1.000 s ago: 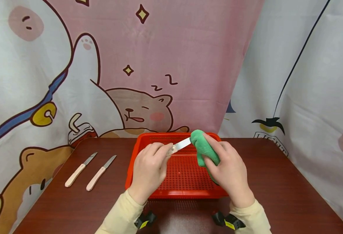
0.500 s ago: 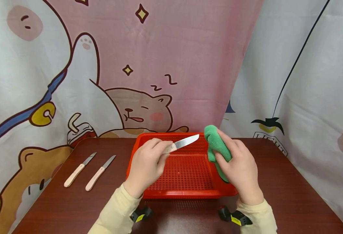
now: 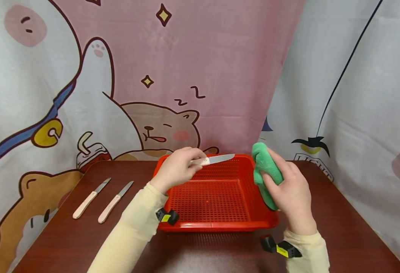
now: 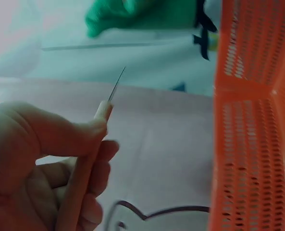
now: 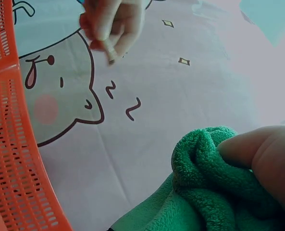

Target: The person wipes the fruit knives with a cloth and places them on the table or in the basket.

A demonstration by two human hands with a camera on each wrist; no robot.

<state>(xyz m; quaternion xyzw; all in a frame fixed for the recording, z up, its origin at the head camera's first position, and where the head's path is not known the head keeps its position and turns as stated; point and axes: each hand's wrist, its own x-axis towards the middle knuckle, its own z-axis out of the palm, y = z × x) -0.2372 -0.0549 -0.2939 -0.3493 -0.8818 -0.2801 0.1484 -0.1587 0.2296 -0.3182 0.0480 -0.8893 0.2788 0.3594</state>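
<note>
My left hand [image 3: 177,168] grips a knife [image 3: 217,159] by its pale handle, over the back part of the red basket. The blade points to the right in the head view. From the left wrist, the thumb presses along the handle [image 4: 80,187] while the other fingers curl behind it. My right hand [image 3: 290,189] holds a bunched green cloth [image 3: 267,170] above the basket's right side. In the right wrist view the thumb pinches the folded cloth [image 5: 207,178]. Blade and cloth are apart.
Two more knives with pale handles, an outer one [image 3: 91,199] and an inner one [image 3: 115,203], lie on the dark wooden table [image 3: 326,212] at the left. The red perforated basket [image 3: 217,226] stands mid-table. A printed curtain [image 3: 234,76] hangs behind.
The cloth has come off the blade and moved right with my right hand. My left hand has lifted a little, and the knife lies more level.
</note>
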